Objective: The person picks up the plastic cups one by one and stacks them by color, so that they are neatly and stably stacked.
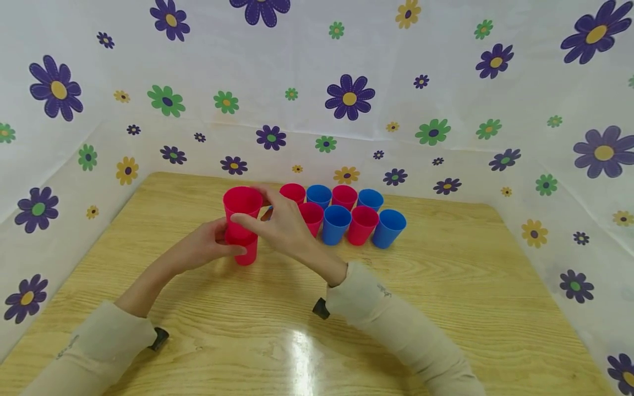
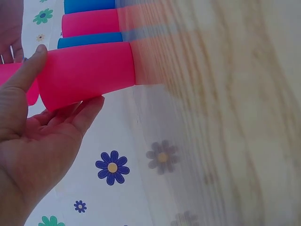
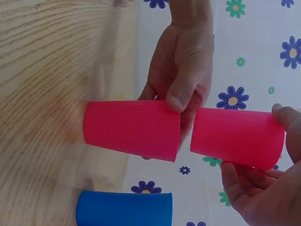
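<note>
A red cup [image 1: 250, 254] stands upright on the table, left of the other cups. Its upper part is held by my left hand [image 1: 202, 246], with thumb and fingers on opposite sides. Directly over it, my right hand [image 1: 286, 226] grips a second red cup [image 1: 241, 204] near the rim, mouth up. In the right wrist view a narrow gap separates the upper cup [image 3: 235, 137] from the lower cup [image 3: 129, 129]. The left wrist view shows the lower cup's base [image 2: 124, 66] on the tabletop; the upper cup [image 2: 19, 80] is partly cut off there.
Right of my hands, red and blue cups stand mouth up in two close rows, among them a front red cup [image 1: 363, 225] and an end blue cup [image 1: 389, 228]. My right hand hides part of a blue one. Flower-patterned cloth [image 1: 307, 118] surrounds the wooden table [image 1: 446, 297].
</note>
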A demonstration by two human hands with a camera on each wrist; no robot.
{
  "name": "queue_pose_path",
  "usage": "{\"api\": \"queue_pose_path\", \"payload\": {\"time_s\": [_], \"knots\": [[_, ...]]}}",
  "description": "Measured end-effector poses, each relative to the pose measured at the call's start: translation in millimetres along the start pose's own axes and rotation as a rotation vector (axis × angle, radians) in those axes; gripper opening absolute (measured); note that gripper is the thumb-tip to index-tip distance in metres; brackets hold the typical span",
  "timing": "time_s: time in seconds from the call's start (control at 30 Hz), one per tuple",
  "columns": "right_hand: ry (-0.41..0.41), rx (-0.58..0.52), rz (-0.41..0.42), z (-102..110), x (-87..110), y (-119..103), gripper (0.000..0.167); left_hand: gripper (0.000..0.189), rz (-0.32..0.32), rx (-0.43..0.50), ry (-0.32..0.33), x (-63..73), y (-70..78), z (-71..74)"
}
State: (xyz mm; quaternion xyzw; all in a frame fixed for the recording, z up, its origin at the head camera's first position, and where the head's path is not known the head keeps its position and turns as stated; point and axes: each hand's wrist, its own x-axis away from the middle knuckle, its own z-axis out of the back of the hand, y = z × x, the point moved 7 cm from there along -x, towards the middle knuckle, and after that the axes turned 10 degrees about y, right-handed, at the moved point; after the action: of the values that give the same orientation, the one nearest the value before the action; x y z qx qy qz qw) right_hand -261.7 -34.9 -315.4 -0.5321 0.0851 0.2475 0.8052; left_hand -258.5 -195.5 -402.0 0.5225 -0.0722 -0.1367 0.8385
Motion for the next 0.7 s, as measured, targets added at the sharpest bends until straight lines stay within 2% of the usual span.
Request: {"api": "queue_pose_path", "payload": {"time_s": [0.43, 0.7], "knots": [[-0.106, 0.027, -0.014, -19, 5.4, 15, 0.067, 0.058, -0.018, -0.001, 0.021, 1.2, -3.3, -0.8], [-0.126, 0.063, 0.013, -24, 8.3, 22, 0.069, 0.061, -0.033, 0.004, 0.024, 2.3, -4.2, 0.0]]}}
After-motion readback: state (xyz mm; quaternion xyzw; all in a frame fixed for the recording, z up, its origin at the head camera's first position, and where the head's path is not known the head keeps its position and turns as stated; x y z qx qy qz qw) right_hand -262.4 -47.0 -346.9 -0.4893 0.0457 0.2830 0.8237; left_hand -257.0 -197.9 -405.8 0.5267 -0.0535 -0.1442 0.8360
